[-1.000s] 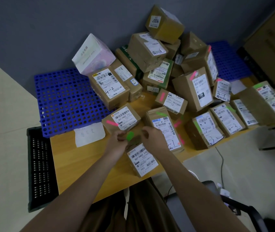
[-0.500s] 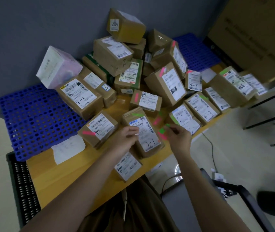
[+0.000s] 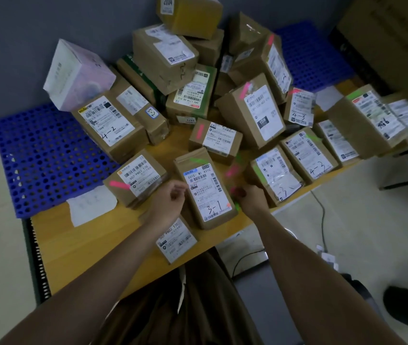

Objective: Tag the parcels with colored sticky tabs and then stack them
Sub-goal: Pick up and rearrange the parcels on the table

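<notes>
Pink and green tabs are already seen on many parcels on the desk (image 3: 56,247), the right hand (image 3: 251,199) seems to pinch tabs beside parcel 3-1 (image 3: 204,189), the left hand (image 3: 167,204) is loosely curled, and the untagged parcel (image 3: 177,241) and stacking remain.

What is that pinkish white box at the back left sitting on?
The pinkish white box sits tilted on the parcel marked 4-2, leaning toward the grey wall. Its underside, and what else might prop it up, is hidden from view.
</notes>
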